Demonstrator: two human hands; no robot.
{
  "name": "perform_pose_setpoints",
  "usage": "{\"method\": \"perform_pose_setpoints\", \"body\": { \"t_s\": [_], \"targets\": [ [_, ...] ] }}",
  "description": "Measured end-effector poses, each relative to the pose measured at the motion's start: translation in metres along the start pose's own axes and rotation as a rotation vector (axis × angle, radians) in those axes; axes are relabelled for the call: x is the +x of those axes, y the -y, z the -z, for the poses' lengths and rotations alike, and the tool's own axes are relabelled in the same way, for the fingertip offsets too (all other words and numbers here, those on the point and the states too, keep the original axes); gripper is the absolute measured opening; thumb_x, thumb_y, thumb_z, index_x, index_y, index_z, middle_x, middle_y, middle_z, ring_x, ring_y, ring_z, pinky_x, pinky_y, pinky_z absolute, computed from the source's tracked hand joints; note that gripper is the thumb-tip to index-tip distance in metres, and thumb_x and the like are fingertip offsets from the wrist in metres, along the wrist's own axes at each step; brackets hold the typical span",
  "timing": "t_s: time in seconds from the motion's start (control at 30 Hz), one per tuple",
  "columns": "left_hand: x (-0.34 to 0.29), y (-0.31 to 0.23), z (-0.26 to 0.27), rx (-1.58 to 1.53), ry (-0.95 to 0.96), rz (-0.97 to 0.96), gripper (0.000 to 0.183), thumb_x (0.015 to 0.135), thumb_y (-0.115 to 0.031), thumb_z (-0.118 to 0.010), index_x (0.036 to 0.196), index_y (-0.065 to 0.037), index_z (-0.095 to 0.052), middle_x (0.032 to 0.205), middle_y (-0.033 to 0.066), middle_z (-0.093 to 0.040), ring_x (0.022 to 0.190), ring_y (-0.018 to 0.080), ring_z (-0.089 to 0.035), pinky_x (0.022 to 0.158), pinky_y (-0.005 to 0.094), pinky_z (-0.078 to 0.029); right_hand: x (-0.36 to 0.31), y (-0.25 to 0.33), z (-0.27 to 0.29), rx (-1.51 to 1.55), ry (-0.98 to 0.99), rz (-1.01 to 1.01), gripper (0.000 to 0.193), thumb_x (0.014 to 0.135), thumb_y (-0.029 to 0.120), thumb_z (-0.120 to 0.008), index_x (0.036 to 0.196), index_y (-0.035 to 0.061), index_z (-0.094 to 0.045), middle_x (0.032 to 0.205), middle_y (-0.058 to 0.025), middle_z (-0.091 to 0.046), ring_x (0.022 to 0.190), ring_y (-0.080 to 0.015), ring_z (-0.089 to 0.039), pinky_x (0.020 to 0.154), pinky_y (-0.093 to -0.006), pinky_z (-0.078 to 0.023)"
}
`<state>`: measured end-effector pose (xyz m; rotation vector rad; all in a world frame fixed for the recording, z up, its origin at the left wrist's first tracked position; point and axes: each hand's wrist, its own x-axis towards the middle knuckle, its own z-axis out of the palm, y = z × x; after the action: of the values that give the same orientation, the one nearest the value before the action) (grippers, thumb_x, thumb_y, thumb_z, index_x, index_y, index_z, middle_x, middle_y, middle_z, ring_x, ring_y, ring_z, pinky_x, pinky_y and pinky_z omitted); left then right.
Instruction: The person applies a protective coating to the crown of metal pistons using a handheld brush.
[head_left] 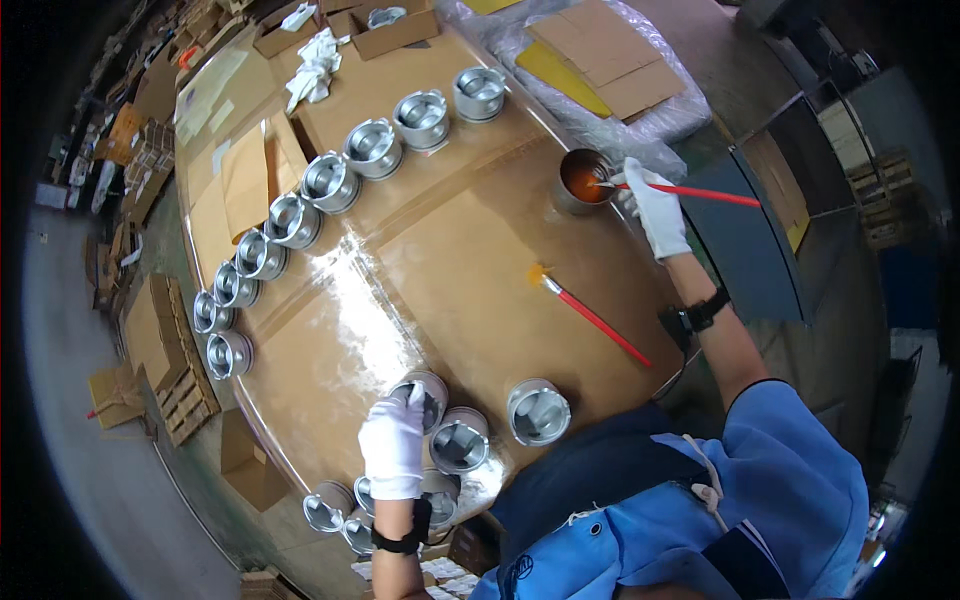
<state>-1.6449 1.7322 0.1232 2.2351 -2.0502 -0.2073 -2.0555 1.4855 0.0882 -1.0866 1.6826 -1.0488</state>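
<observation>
My right hand point(657, 212), in a white glove, is closed round a red-handled brush point(712, 194). The brush's tip dips into a metal cup point(581, 207) holding orange liquid. My left hand point(392, 450), gloved in white too, grips the rim of a silver engine piston point(433, 400) at the near side of the table; the fingers partly hide it. Just right of that hand stand another piston point(460, 440) and, a little apart, one more piston point(539, 413). Several others sit beneath and beside my left wrist, partly covered by it.
A curved row of several pistons point(331, 183) runs along the table's point(470, 240) far and left sides. A second red-handled brush point(600, 325) lies by an orange smear. White cloths point(316, 68) and cardboard boxes point(395, 33) are at the back; plastic-wrapped cardboard point(610, 55) stands far right.
</observation>
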Motion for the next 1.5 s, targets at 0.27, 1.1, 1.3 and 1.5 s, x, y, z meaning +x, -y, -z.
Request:
{"method": "perform_pose_setpoints", "body": {
  "t_s": [0.27, 1.1, 1.3, 1.5],
  "targets": [
    [-0.002, -0.016, -0.012, 0.063, 0.158, 0.135, 0.066, 0.091, -0.066, -0.063, 0.083, -0.001, -0.067, 0.069, 0.0153, -0.068, 0.062, 0.0328, -0.071, 0.057, 0.0446, -0.056, 0.02, -0.03, -0.008, 0.005, 0.014, -0.019, 0.052, 0.103, 0.054, -0.055, 0.094, 0.0093, -0.079, 0.072, 0.0016, -0.066, 0.065, -0.0069, -0.056, 0.062, -0.0246, -0.045],
    [-0.004, -0.058, 0.006, -2.755, -0.148, 0.875, 0.05, 0.109, -0.036, -0.044, 0.145, -0.002, -0.049, 0.145, 0.0182, -0.056, 0.13, 0.0302, -0.058, 0.109, 0.0479, -0.051, -0.159, 0.088, -0.125, 0.221, 0.563, -0.087, 0.055, 0.107, 0.043, -0.054, 0.079, -0.0009, -0.072, 0.071, -0.0098, -0.072, 0.062, -0.0145, -0.068, 0.063, -0.0292, -0.055],
    [-0.006, -0.06, 0.053, -1.222, 0.209, 0.453, 0.033, 0.092, -0.026, -0.078, 0.112, 0.0, -0.071, 0.095, 0.003, -0.073, 0.084, 0.0067, -0.066, 0.062, 0.0232, -0.052, -0.153, 0.088, -0.124, 0.031, 0.711, 0.197, 0.048, 0.105, 0.041, -0.058, 0.076, 0.0033, -0.067, 0.063, -0.0066, -0.064, 0.058, -0.0178, -0.063, 0.055, -0.0334, -0.047],
    [0.006, -0.049, 0.003, -1.511, -0.106, 0.72, 0.018, 0.095, -0.02, -0.075, 0.104, -0.005, -0.075, 0.09, -0.0028, -0.071, 0.073, 0.003, -0.06, 0.062, 0.0214, -0.047, -0.215, 0.048, -0.122, -0.147, 0.496, 1.205, 0.021, 0.085, 0.009, -0.072, 0.069, 0.0069, -0.057, 0.064, -0.009, -0.05, 0.057, -0.0284, -0.051, 0.053, -0.0436, -0.04]
  ]
}}
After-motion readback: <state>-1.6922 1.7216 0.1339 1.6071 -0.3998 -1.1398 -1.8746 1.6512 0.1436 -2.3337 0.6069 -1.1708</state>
